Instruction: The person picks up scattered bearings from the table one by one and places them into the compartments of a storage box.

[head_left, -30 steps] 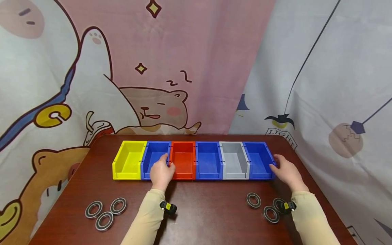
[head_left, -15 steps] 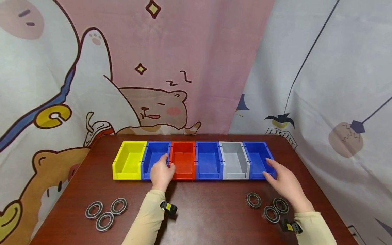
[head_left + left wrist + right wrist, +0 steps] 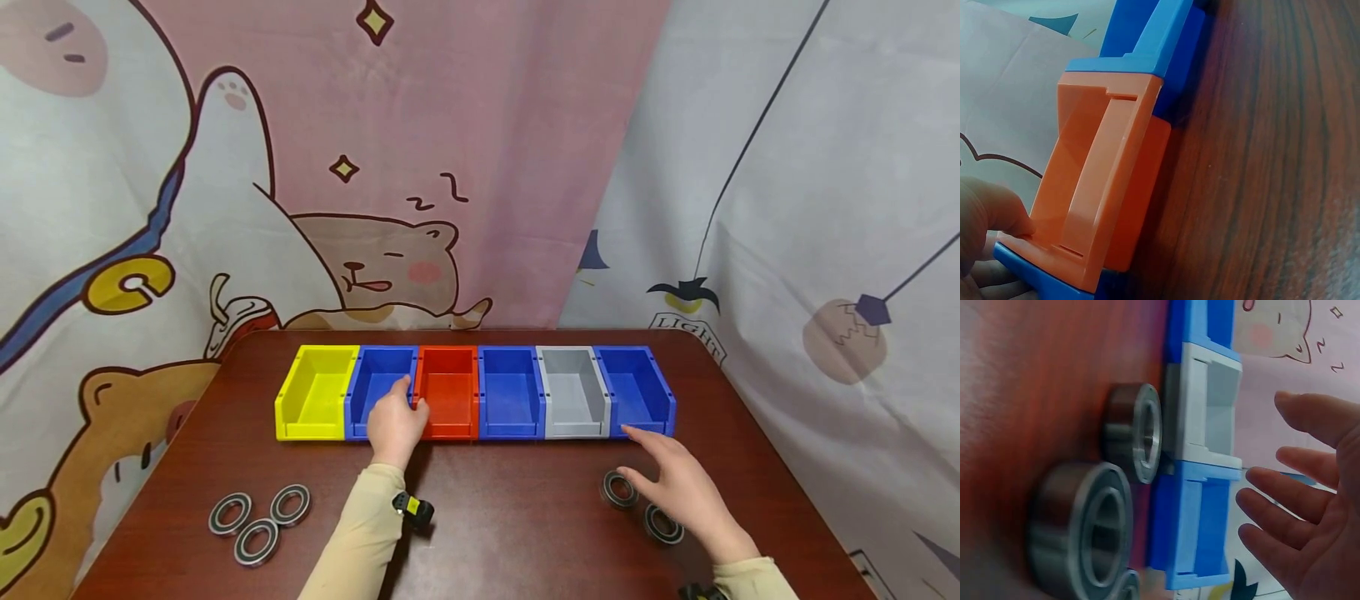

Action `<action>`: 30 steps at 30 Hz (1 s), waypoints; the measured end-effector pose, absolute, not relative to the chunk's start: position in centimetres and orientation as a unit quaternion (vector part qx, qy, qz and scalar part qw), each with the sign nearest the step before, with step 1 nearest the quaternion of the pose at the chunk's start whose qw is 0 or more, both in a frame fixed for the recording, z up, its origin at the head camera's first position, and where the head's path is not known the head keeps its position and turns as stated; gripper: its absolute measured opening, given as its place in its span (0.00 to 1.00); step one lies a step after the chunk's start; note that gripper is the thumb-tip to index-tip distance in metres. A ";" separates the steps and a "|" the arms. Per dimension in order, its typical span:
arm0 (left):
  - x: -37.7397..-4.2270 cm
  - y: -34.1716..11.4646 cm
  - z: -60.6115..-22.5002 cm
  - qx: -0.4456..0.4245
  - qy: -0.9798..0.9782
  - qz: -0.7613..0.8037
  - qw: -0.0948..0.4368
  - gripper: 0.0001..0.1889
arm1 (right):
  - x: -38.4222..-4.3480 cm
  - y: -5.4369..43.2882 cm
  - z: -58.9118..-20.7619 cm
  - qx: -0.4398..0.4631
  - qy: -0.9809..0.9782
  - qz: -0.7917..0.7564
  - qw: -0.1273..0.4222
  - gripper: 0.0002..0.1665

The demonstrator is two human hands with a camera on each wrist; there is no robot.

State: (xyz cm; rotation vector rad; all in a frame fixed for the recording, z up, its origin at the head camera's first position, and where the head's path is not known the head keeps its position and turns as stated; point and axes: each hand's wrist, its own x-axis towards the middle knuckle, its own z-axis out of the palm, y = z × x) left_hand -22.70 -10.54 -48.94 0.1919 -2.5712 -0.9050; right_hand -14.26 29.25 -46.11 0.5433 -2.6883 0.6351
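Note:
My left hand (image 3: 396, 425) pinches the shared wall of the red bin (image 3: 448, 387) and the blue bin (image 3: 382, 367) to its left. In the left wrist view its thumb hooks over the orange-looking bin's rim (image 3: 1082, 265), with other fingers by the blue side. My right hand (image 3: 686, 487), fingers spread and holding nothing, hovers over the right-hand ball bearings. One bearing (image 3: 619, 506) shows by its thumb and another bearing (image 3: 663, 540) beneath the palm. The head view hides the third, but part of that bearing (image 3: 1130, 587) appears low in the right wrist view.
The bin row also has a yellow bin (image 3: 322, 392) at the left end, then right of the red one a blue bin (image 3: 512, 392), a grey bin (image 3: 573, 392) and another blue bin (image 3: 633, 392). Three bearings (image 3: 240, 546) lie grouped on the table (image 3: 480, 517) at left.
My right hand has drawn back from the rightmost blue bin's side toward me, over the right-hand bearings, covering one. My left hand and the bins stay in place.

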 end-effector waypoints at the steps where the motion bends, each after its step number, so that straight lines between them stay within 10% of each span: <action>1: -22.7 -10.5 -48.9 0.069 -0.921 -0.324 0.204 0.24 | -14.2 29.2 -46.4 0.195 -0.942 0.221 0.160 0.36; 14: -22.7 -10.6 -49.0 0.071 -0.923 -0.320 0.201 0.24 | -13.6 28.5 -48.6 0.206 -0.963 0.162 0.066 0.44; 30: -22.7 -10.5 -49.1 0.066 -0.920 -0.321 0.214 0.24 | -13.6 28.2 -49.3 0.233 -0.965 0.099 0.061 0.31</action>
